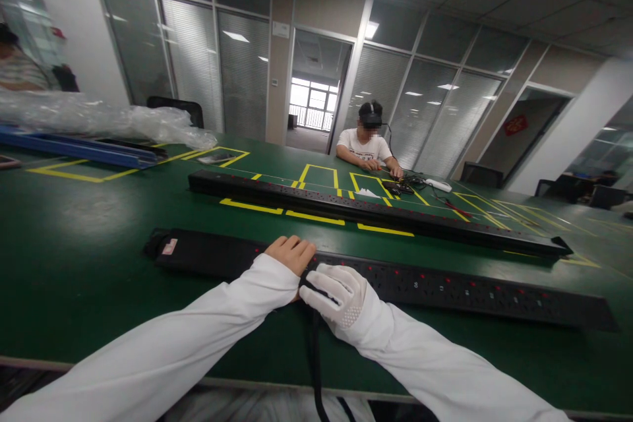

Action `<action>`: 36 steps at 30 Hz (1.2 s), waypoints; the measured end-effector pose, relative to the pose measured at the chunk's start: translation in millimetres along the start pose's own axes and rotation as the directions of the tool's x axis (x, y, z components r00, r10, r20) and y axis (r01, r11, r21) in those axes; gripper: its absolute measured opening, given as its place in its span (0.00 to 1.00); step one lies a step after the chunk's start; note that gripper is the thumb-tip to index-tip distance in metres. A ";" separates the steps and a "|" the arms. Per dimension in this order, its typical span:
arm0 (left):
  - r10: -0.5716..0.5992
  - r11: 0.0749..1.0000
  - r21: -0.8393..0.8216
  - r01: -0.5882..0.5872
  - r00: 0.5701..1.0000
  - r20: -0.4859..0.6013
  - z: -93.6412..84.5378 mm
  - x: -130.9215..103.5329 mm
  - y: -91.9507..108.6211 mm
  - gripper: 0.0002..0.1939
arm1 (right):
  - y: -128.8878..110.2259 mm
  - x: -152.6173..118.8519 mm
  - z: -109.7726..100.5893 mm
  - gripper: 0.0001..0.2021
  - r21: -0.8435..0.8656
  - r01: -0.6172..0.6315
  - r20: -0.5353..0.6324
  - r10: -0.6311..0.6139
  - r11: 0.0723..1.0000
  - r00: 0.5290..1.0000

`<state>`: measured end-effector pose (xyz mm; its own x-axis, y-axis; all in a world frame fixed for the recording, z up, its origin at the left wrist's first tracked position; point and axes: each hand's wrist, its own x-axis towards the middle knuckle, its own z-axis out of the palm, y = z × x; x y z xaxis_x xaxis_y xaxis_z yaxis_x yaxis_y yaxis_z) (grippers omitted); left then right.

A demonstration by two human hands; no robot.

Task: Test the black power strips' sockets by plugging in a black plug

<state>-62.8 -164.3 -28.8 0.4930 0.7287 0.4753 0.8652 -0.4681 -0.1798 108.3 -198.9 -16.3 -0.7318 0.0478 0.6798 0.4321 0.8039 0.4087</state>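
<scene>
A long black power strip (475,290) with red dots and white numbers lies across the green table in front of me. Its left part is covered by a black sleeve (208,254) with a small pale label. My left hand (291,255), bare, rests on top of the strip near its middle, fingers bent over it. Just right of it, my right hand (336,295) in a white glove curls round something black at the strip's near edge; the item is mostly hidden. From under this hand a black cable (315,356) hangs over the table's front edge.
A second long black strip (346,208) lies farther back, beside yellow tape marks. Blue rails (79,145) and clear plastic wrap (99,115) are at the far left. Across the table, a person (366,145) handles dark cables (415,181).
</scene>
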 end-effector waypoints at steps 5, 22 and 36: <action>0.006 1.000 -0.004 -0.006 1.000 0.003 -1.0 -0.3 0.2 0.15 | -1.7 1.9 -1.9 0.11 0.003 0.003 -0.006 -0.003 1.000 1.000; 0.013 1.000 -0.004 -0.013 1.000 0.010 -1.2 -0.8 -0.8 0.18 | -0.2 3.5 -1.3 0.11 0.013 -0.015 -0.017 0.015 1.000 1.000; 0.001 1.000 0.010 -0.001 1.000 -0.030 1.2 -0.9 0.2 0.13 | 0.0 0.8 0.0 0.11 0.018 -0.008 -0.001 0.008 1.000 1.000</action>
<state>-62.9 -164.5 -30.3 0.4913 0.7126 0.5008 0.8655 -0.4641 -0.1886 107.7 -199.0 -15.8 -0.7278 0.0531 0.6837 0.4279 0.8143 0.3923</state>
